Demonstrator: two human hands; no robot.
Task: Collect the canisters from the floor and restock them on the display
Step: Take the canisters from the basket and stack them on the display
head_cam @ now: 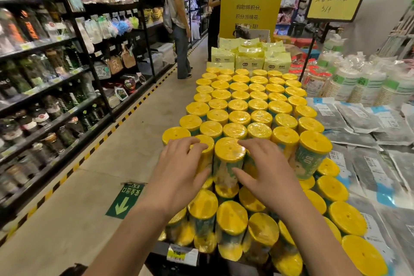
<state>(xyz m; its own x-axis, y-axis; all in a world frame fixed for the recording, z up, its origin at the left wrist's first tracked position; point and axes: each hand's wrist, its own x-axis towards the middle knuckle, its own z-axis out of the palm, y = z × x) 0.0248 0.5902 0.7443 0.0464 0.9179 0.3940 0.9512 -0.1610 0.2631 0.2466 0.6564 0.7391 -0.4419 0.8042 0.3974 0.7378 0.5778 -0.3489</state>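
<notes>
Several yellow-lidded canisters (257,105) wrapped in clear film stand in tight rows on the display. A lower tier of the same canisters (233,217) sits in front, nearer me. My left hand (179,172) holds a canister (207,142) at the front edge of the upper tier, fingers curled over its lid and thumb on its side. My right hand (268,177) grips the canister beside it (227,152) the same way, with fingers on the lid and thumb against the green label. Both canisters stand upright, touching each other.
Flat grey packets (367,163) lie to the right of the canisters, with stacked paper cups (349,87) behind them. Pale yellow bags (251,58) stand at the far end. Dark shelving (56,96) lines the aisle on the left. A person (179,29) stands further down the aisle.
</notes>
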